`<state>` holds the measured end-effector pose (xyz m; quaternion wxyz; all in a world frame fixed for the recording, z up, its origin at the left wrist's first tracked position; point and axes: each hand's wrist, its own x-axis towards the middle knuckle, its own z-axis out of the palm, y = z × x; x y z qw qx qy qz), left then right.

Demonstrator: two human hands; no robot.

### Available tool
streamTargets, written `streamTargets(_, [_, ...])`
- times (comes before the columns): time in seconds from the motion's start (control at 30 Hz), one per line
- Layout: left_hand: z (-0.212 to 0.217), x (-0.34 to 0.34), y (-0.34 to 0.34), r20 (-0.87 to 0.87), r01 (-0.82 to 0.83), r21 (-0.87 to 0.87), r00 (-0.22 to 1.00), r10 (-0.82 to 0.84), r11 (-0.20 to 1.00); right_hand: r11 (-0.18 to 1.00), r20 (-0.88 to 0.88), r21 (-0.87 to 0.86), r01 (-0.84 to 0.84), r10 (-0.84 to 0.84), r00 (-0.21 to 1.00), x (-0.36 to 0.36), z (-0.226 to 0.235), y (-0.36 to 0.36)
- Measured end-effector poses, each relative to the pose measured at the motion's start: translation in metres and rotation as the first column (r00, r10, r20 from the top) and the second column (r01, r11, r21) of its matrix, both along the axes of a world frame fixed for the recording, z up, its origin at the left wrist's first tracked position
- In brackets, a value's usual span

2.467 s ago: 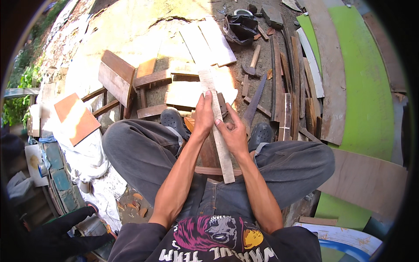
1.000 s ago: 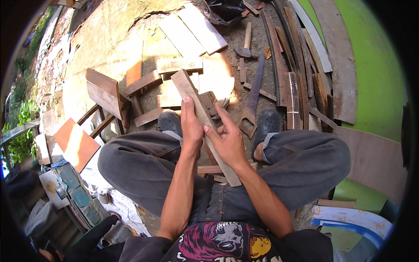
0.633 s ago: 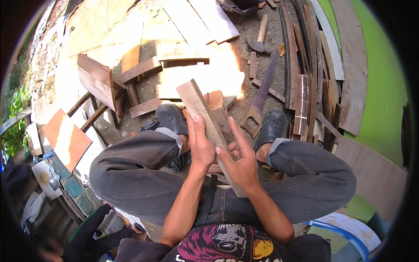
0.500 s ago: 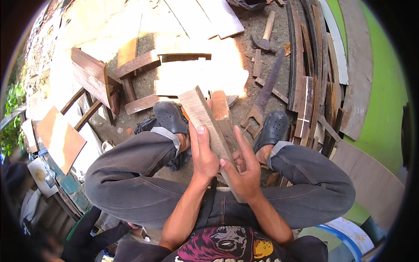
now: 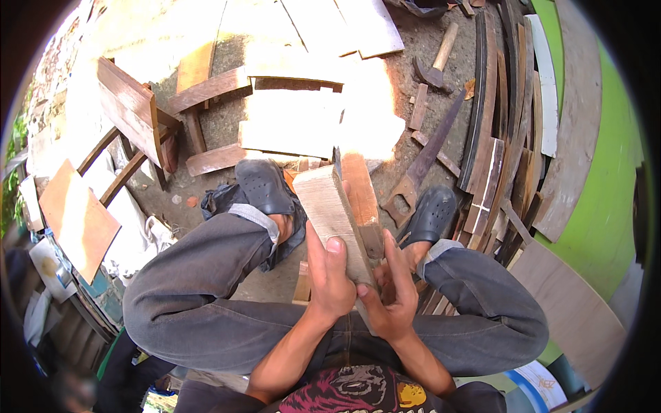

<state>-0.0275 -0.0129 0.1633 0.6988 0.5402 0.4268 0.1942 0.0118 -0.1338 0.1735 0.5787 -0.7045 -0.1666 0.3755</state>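
A thick, pale wooden board (image 5: 329, 210) is tilted up in front of my lap, its far end raised toward the middle of the view. My left hand (image 5: 330, 282) is wrapped round its left side, with the thumb on the broad face. My right hand (image 5: 391, 299) grips the right edge near the lower end, its thumb close to the left hand. Some of the right fingers are hidden behind the board. Beyond the board lies a reddish-brown wood piece (image 5: 358, 186), partly covered by it.
A handsaw (image 5: 428, 150) and a hammer (image 5: 436, 63) lie on the ground to the right. Long wood strips (image 5: 485, 103) are stacked farther right, beside a green panel (image 5: 589, 165). A wooden frame (image 5: 131, 113) stands at the left. A sunlit board (image 5: 289, 120) lies ahead.
The board has come slightly nearer my lap and looks more foreshortened, with both hands still on it. The view has shifted a little, so the surroundings sit differently.
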Motion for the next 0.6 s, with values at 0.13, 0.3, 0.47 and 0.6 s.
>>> streamTargets(0.13, [0.004,-0.002,0.0,0.045,0.006,-0.133,0.999,0.0,0.991,1.0,-0.002,-0.014,0.008,-0.008,1.0,-0.001,-0.003,-0.002])
streamTargets(0.3, [0.007,0.007,-0.002,0.003,-0.052,-0.073,0.999,0.052,0.996,0.999,0.009,-0.016,0.029,-0.029,1.0,-0.003,-0.004,-0.002])
streamTargets(0.47, [-0.003,0.0,-0.001,0.046,0.0,-0.066,0.999,0.003,0.998,0.997,0.039,-0.074,0.014,-0.011,0.999,-0.003,-0.003,-0.003])
streamTargets(0.6, [0.012,0.006,0.002,-0.07,0.045,-0.017,0.996,-0.046,0.999,0.996,0.066,-0.082,0.03,-0.024,0.998,-0.002,-0.001,-0.001])
